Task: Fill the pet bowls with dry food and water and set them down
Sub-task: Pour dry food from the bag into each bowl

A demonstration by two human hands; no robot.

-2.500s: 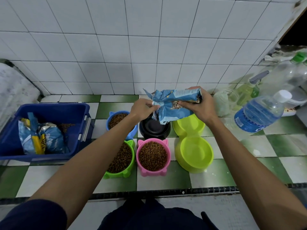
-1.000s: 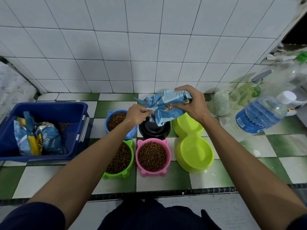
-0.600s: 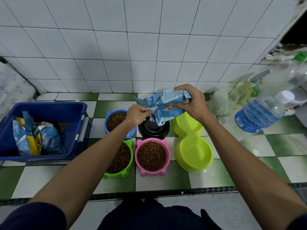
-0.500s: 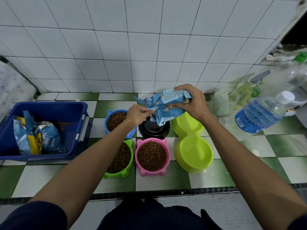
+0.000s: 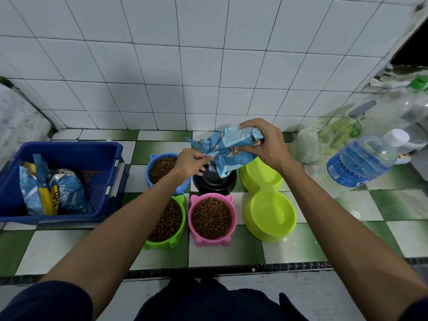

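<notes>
While both hands grip it, left hand (image 5: 191,161), right hand (image 5: 266,144), blue food pouch (image 5: 228,150), print unreadable, above black bowl (image 5: 214,181).

Print on food pouch (image 5: 231,148) and bottle label (image 5: 345,169): unreadable

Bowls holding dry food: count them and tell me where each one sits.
3. The blue bowl is at the back left, the green bowl in front of it, and the pink bowl beside the green one. The black bowl is partly hidden by the bag.
</notes>
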